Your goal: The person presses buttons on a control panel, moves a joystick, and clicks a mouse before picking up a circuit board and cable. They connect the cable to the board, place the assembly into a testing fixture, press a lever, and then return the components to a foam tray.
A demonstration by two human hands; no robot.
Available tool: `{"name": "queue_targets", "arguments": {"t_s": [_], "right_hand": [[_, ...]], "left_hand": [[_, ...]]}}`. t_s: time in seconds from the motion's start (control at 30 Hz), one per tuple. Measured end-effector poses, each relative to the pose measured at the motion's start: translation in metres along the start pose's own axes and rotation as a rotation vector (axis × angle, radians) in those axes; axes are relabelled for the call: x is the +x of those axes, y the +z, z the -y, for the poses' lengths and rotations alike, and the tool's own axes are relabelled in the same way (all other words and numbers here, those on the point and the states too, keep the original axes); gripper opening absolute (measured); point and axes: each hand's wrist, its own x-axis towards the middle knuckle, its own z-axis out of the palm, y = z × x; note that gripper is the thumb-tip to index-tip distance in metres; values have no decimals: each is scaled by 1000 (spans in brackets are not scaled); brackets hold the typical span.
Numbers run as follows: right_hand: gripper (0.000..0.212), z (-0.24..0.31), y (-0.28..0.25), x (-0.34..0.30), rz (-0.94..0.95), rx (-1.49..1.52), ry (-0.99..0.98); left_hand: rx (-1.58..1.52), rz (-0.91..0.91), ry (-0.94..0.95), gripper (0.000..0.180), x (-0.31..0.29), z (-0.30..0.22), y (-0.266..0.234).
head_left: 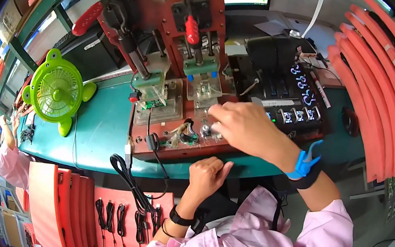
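My right hand (242, 126) is over the right front of a red-brown test fixture (180, 155), fingers bent together and pointing left; anything pinched in them is hidden. Its fingertips are near a metal knob (205, 130) on the fixture's base. Curled into a loose fist, my left hand (206, 176) sits by the front edge of the green table mat (100, 124), and nothing shows in it. Two toggle clamps, one with a red handle (192, 30) upright and another with a red handle (88, 19) tilted left, stand on the fixture. A small green circuit board (156, 103) lies under the left one.
A green fan (59, 93) stands at the left. Black cables (130, 182) hang off the front edge above a red foam tray (105, 192) with coiled cables. Right of the fixture is a black device (288, 114) with lit ports. Red foam sheets (366, 87) stand at the right; another person (7, 159) works far left.
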Motion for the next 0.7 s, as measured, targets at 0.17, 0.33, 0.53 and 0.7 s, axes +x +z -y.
{"name": "queue_targets", "arguments": {"t_s": [0.17,0.33,0.53,0.7], "right_hand": [[8,0,11,9,108,28,-53],[9,13,12,2,122,60,76],[9,3,13,13,179,101,60],[10,8,10,3,132,171,80]], "left_hand": [[-33,9,-33,37,-7,-1,-6],[-35,15,-47,38,-6,0,-8],[-18,27,-59,38,-1,-4,-2],[-14,12,-51,39,1,1,-4]]}}
